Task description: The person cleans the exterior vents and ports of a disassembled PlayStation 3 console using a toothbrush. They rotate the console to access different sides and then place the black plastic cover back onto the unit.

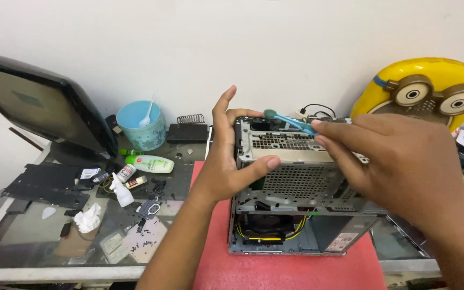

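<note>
From the head view I see my left hand (231, 164) clamped on the upper left corner of an open computer case (296, 204), thumb pressed flat on the perforated metal panel, index finger pointing up along the edge. The case stands on a red mat (291, 271) on the tabletop (38, 252), its open side toward me, with a black fan and yellow cables showing low inside.

My right hand (398, 161) is closed around a small blue brush (291, 122), pinching its handle between fingertips and thumb; the brush head lies on the top edge of the case, near the back left.

Left of the case the glass tabletop is cluttered: a blue cup (140, 126) with a white spoon in it, a green-and-white bottle (150, 163) lying on its side, a small white spray bottle (122, 190), a crumpled tissue (88, 219) and scattered black parts. A tilted monitor (38, 104) sits at far left. Behind my right hand a yellow goggle-eyed cushion (425, 88) leans on the wall.
</note>
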